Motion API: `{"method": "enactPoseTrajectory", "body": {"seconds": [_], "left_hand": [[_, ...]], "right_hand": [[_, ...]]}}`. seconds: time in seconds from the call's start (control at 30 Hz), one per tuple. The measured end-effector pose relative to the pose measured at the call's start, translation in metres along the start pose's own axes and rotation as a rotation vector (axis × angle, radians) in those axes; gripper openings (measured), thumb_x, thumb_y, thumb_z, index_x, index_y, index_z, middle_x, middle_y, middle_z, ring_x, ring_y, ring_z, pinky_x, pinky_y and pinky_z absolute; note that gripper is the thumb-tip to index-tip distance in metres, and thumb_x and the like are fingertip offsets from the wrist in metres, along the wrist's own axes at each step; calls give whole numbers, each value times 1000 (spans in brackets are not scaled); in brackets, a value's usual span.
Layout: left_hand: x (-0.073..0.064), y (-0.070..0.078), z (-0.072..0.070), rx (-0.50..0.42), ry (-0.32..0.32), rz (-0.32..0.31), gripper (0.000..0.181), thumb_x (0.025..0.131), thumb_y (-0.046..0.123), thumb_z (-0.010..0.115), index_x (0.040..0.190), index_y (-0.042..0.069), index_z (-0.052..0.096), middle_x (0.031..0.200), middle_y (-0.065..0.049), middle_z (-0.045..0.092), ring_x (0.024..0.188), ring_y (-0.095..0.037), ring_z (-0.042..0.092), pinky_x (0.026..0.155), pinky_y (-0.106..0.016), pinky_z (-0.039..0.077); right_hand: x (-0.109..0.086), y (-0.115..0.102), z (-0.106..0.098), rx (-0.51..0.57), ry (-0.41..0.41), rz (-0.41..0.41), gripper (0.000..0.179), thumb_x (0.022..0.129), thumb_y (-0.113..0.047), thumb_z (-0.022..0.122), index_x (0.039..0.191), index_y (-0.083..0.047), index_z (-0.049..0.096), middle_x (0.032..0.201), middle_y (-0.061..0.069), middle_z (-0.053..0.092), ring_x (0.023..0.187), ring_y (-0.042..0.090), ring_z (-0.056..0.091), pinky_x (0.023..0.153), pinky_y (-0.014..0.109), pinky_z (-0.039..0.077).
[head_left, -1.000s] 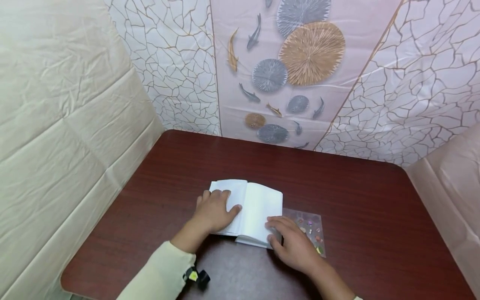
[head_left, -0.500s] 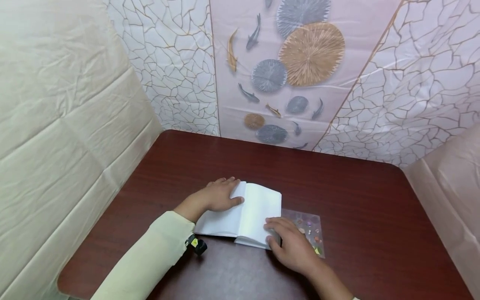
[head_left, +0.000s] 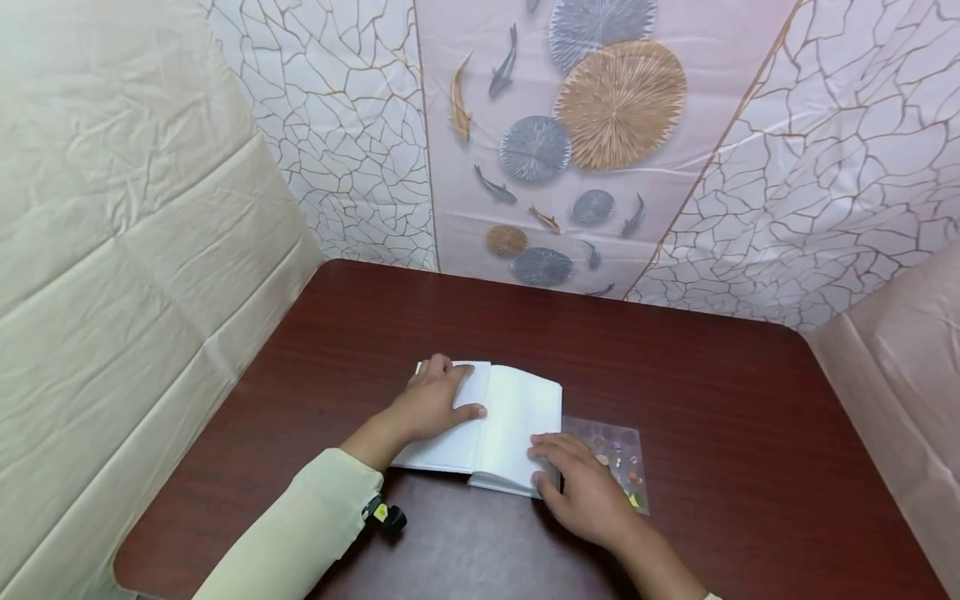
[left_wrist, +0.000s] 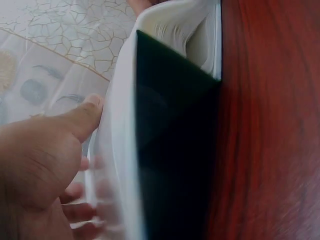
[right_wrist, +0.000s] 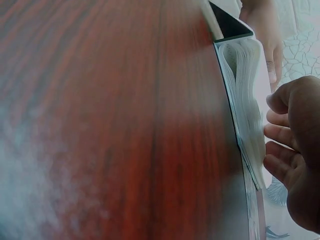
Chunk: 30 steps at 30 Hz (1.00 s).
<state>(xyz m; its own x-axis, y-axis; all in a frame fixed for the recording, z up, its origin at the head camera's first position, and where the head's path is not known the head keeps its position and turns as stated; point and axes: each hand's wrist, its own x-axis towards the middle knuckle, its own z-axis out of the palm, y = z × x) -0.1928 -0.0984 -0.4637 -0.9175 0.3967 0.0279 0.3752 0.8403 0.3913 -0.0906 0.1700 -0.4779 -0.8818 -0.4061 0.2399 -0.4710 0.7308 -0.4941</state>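
Observation:
An open book (head_left: 521, 417) with white pages lies on the table in the head view, and no print can be made out on them. My left hand (head_left: 429, 408) rests on its left page, thumb spread toward the middle fold. On the lower outer edge of the right page lies my right hand (head_left: 588, 487), its fingers slightly bent and touching the paper. The left wrist view shows the dark cover (left_wrist: 175, 135) slanting up off the table under the left half. A thick stack of page edges (right_wrist: 245, 85) shows in the right wrist view.
A clear sheet (head_left: 626, 454) with small coloured pieces lies partly under the right hand, beside the book. The dark red table (head_left: 712, 392) extends around them. Patterned cloth (head_left: 360, 125) hangs behind, and pale cloth (head_left: 150, 250) lines the left side.
My left hand slid up the left page toward its top edge, then came back down a little. The right hand stayed in place on the right page.

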Motion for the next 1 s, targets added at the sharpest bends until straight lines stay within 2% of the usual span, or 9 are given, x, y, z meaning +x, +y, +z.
{"method": "enactPoseTrajectory", "body": {"seconds": [0.1, 0.23, 0.5, 0.67, 0.8, 1.0], "left_hand": [[-5, 2, 2, -10, 15, -12, 67, 94, 53, 69, 144, 10, 56, 121, -12, 53, 113, -27, 49, 97, -45, 45], [-12, 6, 1, 9, 27, -21, 57, 98, 47, 65, 141, 10, 59, 126, -14, 55, 117, -28, 51, 98, -47, 45], [-19, 10, 3, 12, 45, -23, 56, 99, 43, 60, 144, 10, 54, 135, -18, 50, 123, -33, 48, 100, -51, 42], [-19, 12, 1, 4, 102, -22, 52, 98, 41, 63, 137, 8, 60, 131, -15, 53, 123, -32, 48, 104, -48, 40], [-18, 15, -2, -13, 153, 2, 46, 96, 39, 66, 129, 7, 64, 127, -11, 57, 121, -30, 50, 104, -46, 40], [-19, 19, -3, 24, 165, 37, 38, 96, 38, 66, 124, 11, 67, 121, -7, 61, 113, -27, 52, 101, -43, 42]], "right_hand": [[0, 0, 0, -2, -3, 2, 28, 91, -15, 76, 118, -13, 72, 134, -1, 64, 131, 21, 54, 105, 48, 46], [0, -1, 0, -4, -2, 2, 28, 90, -15, 77, 118, -13, 72, 134, -2, 64, 131, 21, 54, 106, 48, 45], [0, -2, 0, -20, 2, -6, 27, 90, -16, 76, 117, -12, 73, 134, -1, 65, 131, 22, 54, 106, 48, 45], [1, -3, -4, -20, 45, -37, 26, 89, -14, 77, 115, -11, 73, 131, 1, 66, 129, 23, 56, 105, 47, 46], [2, -4, -6, -20, 75, -66, 27, 88, -12, 78, 115, -11, 73, 129, 2, 67, 127, 24, 57, 105, 48, 46], [1, -2, -7, -18, 84, -75, 27, 88, -12, 78, 115, -11, 73, 129, 2, 67, 127, 23, 58, 105, 48, 46]]}}
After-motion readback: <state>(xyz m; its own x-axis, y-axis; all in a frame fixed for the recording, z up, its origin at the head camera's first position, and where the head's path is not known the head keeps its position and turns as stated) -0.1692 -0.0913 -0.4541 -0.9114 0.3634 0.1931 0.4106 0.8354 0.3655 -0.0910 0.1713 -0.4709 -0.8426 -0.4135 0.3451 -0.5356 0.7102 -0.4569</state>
